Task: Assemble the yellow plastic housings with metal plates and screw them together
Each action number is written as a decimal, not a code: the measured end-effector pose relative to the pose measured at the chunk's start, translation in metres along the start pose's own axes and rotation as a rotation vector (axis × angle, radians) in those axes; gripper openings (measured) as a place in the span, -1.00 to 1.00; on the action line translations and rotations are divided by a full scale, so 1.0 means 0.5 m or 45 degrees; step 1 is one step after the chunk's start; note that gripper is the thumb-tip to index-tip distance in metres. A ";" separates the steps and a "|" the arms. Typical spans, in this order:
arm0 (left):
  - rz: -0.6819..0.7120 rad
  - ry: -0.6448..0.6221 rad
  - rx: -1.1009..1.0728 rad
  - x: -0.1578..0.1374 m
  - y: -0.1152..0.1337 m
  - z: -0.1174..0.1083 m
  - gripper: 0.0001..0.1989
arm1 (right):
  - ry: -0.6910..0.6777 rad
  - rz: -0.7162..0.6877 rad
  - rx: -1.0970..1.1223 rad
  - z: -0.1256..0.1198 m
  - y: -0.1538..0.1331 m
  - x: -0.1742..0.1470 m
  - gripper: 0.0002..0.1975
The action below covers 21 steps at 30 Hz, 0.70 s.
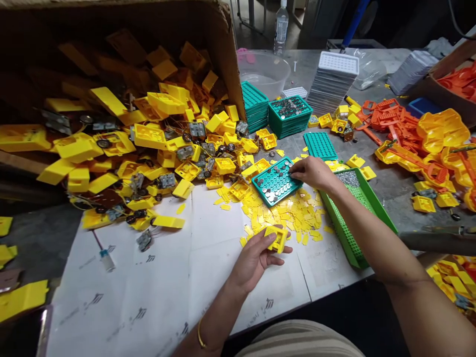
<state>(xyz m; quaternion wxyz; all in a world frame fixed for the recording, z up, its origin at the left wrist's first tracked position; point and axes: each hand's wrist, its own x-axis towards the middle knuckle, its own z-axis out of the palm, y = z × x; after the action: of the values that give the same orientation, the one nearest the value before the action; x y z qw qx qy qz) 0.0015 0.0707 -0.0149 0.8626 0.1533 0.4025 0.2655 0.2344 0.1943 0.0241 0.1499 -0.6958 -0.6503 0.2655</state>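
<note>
My left hand (256, 259) grips a boxy yellow plastic housing (278, 240) above the white-covered surface (148, 287). Whether my right hand (314, 172), at the teal plastic tray (285, 185), pinches anything, I can't tell; nudging could scatter its round metal discs (270, 195).

White sheet (167, 277) before me: repeated dark logo (140, 313) with faint lettering (69, 314) — I can read none; label (281, 29) on the bottle (281, 17) — likewise illegible.

Cardboard box (226, 49): cut off, top and left edges. Green basket (336, 228): partly hidden by right forearm (366, 225). Bottle label (281, 27): illegible. Right hand (310, 172): fingertip contents indiscernible.
</note>
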 end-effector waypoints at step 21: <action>0.439 0.121 0.001 0.001 -0.006 0.000 -0.71 | 0.280 -0.636 -0.301 0.151 -0.071 -0.253 -0.72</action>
<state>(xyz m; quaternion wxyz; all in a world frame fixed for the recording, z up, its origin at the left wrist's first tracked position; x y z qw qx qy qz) 0.0026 0.0685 -0.0166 0.7842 0.2076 0.4108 0.4161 0.1605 0.0634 0.0043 0.1981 -0.5515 -0.8076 0.0659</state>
